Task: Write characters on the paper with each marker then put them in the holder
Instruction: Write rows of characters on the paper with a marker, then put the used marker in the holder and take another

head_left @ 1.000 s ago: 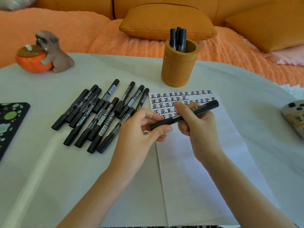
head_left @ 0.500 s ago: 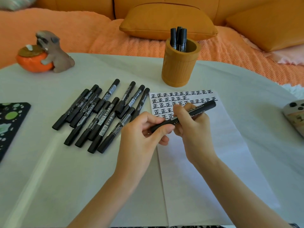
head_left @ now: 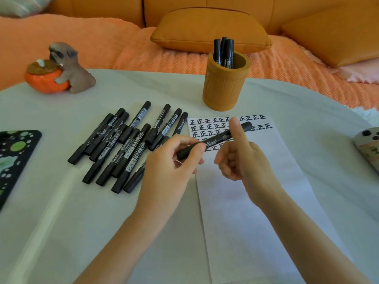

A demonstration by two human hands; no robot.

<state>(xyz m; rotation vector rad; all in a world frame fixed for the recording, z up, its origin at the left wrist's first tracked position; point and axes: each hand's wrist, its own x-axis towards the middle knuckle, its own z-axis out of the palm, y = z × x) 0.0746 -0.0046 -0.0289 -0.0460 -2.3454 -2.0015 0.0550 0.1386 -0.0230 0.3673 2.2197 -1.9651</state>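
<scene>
The black marker is in the air above the top of the white paper, tilted so that its lower end is in the left hand and its far end points up and right towards the holder. The left hand pinches that lower end between thumb and curled fingertips. The right hand is just beside it, its fingers loosely curled around nothing and its thumb raised across the front of the marker's barrel; whether the thumb touches the barrel cannot be told. The paper lies on the desk, with rows of printed-looking black characters along its top edge and the lower part blank. Left of the paper a loose heap of black markers lies on the desk, some overlapping. Behind the paper stands the orange-brown cylindrical holder, with three capped markers upright inside. At the far left of the desk is a dog figurine leaning on an orange fruit-shaped ornament, and a black pad with green spots lies at the left edge.
</scene>
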